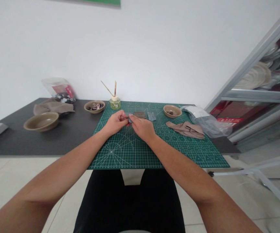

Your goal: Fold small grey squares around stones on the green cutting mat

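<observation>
My left hand (117, 123) and my right hand (143, 128) meet above the middle of the green cutting mat (120, 155), fingers closed. The fingers of my right hand press on a small flat grey piece (130, 118) between the two hands. My left hand pinches at the same spot; what it holds is too small and covered to make out. Just beyond my right hand, a brown flat rectangle (140, 114) lies on the mat. Beside it on the right is a grey-blue flat piece (151, 116).
At the back stand a bowl of dark pieces (94, 106), a reed diffuser (115, 102) and another bowl (172, 111). A brown cloth (187, 129) and plastic bag (206, 121) lie right. Leftward are a larger bowl (41, 122), a cloth (53, 106) and a clear jar (58, 89).
</observation>
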The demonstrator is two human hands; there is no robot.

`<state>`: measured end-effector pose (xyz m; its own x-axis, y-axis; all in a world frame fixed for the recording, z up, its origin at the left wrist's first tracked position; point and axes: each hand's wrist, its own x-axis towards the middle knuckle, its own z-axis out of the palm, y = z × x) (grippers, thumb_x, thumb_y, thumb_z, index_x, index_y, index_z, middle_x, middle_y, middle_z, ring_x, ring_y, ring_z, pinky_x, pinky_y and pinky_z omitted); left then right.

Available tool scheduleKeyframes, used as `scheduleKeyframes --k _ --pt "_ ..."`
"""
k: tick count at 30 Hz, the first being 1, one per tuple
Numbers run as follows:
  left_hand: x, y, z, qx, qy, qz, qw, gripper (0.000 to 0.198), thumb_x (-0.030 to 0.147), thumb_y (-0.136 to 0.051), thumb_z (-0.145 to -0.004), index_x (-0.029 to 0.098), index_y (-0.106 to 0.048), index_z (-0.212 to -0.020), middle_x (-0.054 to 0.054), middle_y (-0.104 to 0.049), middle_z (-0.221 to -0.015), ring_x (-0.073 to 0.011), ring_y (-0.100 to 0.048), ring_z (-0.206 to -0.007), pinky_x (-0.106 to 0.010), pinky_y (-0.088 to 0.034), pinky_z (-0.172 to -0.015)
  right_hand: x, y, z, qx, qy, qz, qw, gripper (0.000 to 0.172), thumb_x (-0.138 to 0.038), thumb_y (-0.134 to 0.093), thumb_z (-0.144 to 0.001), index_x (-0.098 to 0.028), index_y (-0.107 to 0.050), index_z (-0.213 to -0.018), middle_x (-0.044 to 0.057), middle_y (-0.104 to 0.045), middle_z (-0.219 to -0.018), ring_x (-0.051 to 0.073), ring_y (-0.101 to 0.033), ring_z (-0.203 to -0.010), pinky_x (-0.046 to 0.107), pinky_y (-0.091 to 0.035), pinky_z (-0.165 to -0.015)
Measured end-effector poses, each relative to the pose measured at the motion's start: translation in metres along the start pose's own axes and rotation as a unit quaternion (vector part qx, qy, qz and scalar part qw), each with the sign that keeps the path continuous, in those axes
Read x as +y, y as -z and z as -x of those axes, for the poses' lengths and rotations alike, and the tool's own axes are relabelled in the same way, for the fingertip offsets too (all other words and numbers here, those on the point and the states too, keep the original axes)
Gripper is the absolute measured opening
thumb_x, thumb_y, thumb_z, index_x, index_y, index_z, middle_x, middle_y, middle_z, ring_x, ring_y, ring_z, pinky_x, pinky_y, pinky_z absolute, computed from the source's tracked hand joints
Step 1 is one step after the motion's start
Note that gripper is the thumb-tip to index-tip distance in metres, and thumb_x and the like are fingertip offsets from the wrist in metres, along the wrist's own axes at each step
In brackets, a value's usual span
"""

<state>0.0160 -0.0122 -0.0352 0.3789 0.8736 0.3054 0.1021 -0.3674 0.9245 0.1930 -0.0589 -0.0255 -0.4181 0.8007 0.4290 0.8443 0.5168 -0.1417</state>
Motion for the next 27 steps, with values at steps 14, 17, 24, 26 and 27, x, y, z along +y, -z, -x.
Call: scheduleKeyframes --k 14,17,24,26,27 --pt "0.0029 -0.0020 -0.0004 0.009 0.010 0.023 1.000 0.023 0.026 -0.068 -0.071 0.021 -0.047 -0.075 0.003 -0.066 -0.061 -0.0133 -0.067 -0.061 -0.024 -0.049 -0.060 0.0012 0.0014 0.0004 0.003 0.005 -0.011 1.000 0.044 -0.019 -0.043 -0.100 -0.018 -0.053 -0.143 0.006 -0.057 -0.143 0.020 -0.066 -0.117 0.033 -0.055 -0.096" --pt "0.0012 -0.0011 0.0003 0.006 0.023 0.020 1.000 0.019 0.026 -0.066 -0.072 0.021 -0.049 -0.077 0.004 -0.063 -0.059 -0.0141 -0.066 -0.059 -0.026 -0.050 -0.060 0.0005 0.0009 0.0006 -0.001 0.013 -0.002 1.000 0.045 -0.019 -0.043 -0.099 -0.018 -0.052 -0.144 0.006 -0.056 -0.144 0.020 -0.067 -0.116 0.034 -0.055 -0.096" --pt "-0.0011 0.0031 -0.0008 0.030 -0.001 -0.023 0.999 0.017 0.018 -0.068 -0.063 0.020 -0.054 -0.073 0.006 -0.056 -0.057 -0.0086 -0.051 -0.051 -0.022 -0.041 -0.052 0.0011 -0.0010 0.0009 -0.004 0.038 0.010 0.999 0.046 -0.018 -0.043 -0.099 -0.019 -0.052 -0.144 0.007 -0.055 -0.145 0.020 -0.066 -0.117 0.034 -0.053 -0.099" --pt "0.0009 0.0030 -0.0008 0.034 0.005 -0.016 0.999 0.016 0.019 -0.067 -0.064 0.020 -0.053 -0.073 0.006 -0.058 -0.057 -0.0095 -0.053 -0.051 -0.023 -0.042 -0.053 0.0007 -0.0009 0.0008 -0.001 0.039 0.010 0.999 0.045 -0.018 -0.042 -0.099 -0.018 -0.053 -0.143 0.006 -0.055 -0.146 0.020 -0.066 -0.118 0.034 -0.053 -0.099" --pt "0.0023 0.0027 -0.0007 0.036 0.006 -0.014 0.999 0.015 0.020 -0.066 -0.065 0.020 -0.053 -0.072 0.006 -0.059 -0.056 -0.0100 -0.055 -0.052 -0.023 -0.043 -0.054 0.0005 -0.0007 0.0008 -0.001 0.036 0.011 0.999 0.045 -0.018 -0.042 -0.099 -0.018 -0.054 -0.142 0.006 -0.055 -0.146 0.020 -0.066 -0.117 0.034 -0.053 -0.098"
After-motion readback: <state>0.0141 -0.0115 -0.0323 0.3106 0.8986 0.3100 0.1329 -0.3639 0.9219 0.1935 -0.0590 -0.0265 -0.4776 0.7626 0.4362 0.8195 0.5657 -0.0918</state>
